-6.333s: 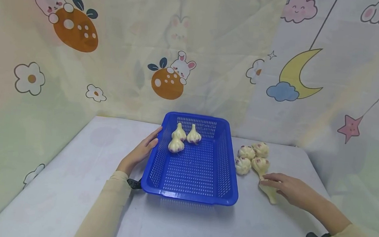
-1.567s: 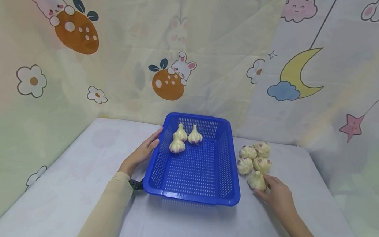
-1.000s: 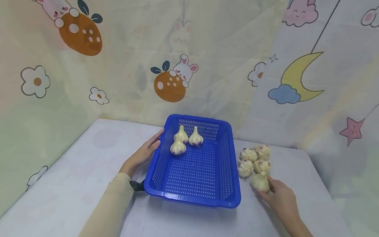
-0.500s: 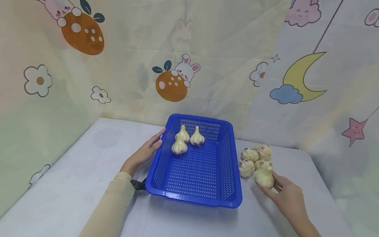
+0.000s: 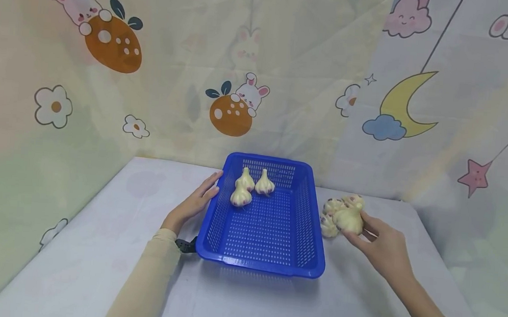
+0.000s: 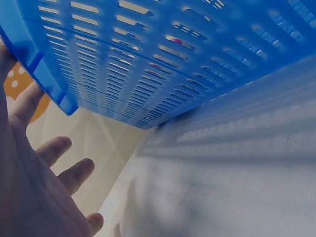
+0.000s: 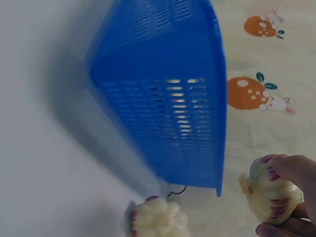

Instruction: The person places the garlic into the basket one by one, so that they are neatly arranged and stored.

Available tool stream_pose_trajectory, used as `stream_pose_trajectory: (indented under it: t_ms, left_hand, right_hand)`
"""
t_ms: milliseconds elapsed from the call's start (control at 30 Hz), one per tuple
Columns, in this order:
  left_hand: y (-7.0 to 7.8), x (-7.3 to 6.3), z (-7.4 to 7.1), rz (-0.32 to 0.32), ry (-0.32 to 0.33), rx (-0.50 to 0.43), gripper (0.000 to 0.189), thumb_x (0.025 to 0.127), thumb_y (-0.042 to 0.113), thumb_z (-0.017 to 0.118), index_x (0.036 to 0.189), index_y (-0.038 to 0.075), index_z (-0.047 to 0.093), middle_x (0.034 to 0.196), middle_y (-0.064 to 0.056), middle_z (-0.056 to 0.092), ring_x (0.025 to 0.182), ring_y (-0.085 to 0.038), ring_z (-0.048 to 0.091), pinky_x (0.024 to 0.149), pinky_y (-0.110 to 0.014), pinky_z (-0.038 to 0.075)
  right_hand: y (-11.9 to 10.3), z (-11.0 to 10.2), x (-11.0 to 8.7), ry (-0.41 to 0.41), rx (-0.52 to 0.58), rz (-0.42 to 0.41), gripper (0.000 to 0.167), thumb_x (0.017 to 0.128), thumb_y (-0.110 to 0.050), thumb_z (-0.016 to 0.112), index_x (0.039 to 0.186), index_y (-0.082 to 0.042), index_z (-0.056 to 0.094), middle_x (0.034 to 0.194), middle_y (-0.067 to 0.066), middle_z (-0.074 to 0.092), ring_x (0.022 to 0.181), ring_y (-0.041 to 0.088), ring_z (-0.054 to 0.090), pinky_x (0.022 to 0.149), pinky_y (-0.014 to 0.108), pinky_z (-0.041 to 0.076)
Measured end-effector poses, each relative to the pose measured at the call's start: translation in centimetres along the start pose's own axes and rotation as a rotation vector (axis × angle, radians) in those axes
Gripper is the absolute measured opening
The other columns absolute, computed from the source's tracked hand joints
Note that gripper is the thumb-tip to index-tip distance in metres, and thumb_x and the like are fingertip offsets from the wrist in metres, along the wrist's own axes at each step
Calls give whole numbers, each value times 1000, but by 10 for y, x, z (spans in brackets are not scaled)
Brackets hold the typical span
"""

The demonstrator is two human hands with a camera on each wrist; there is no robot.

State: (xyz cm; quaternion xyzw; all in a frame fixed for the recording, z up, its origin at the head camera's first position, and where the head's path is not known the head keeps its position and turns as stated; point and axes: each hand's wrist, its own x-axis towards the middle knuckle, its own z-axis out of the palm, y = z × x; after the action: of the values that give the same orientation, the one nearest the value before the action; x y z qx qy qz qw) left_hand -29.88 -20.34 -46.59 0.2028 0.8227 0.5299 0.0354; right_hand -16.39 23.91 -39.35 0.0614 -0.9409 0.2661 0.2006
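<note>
Right of centre: I saw the right hand (image 5: 382, 243) pinching one garlic (image 5: 348, 221), three loose bulbs (image 5: 329, 227) showing past it | centre: one basket (image 5: 260, 265) held three inner bulbs (image 5: 241, 197) | left of centre: the left hand (image 5: 190, 205), fingers straight, touched it

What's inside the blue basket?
Three garlic bulbs toward the far-left corner of the basket; the nearest partly covers the one behind it. The basket floor directly beneath them is hidden.

Behind the table (image 5: 112, 227) there is a pale cloth (image 5: 303, 83) with printed rabbits (image 5: 249, 97), flowers (image 5: 55, 107), a moon (image 5: 394, 97) and a star (image 5: 475, 175).
</note>
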Motion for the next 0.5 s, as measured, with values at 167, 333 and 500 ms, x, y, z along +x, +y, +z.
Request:
stream_pose_trajectory:
  t_ms: [167,333,500]
  left_hand:
    - [2,1,0,-23,-16,-7,56,100,39,41,151,35,19,162,-6,1,149,-27,-5,113,-65,2]
    - [0,3,0,-31,-12,-6,60,98,37,46,152,35,19,162,-4,1,149,-28,-4,112,-67,3]
    - [5,0,0,-31,-15,-13,60,99,31,46,153,29,19,162,-8,1,149,-32,-4,112,-68,3]
  right_hand:
    - [-12,-1,14,-10,22,-14,65,80,-33,76,129,4,55,120,30,60,94,39,68,68,39,57]
    - [-27,4,33,-33,76,-21,67,82,-35,74,133,2,52,125,27,58,98,38,67,72,38,56]
    - [-43,12,58,-116,145,12,75,83,-44,70,140,-1,45,134,24,53,108,37,63,79,40,55]
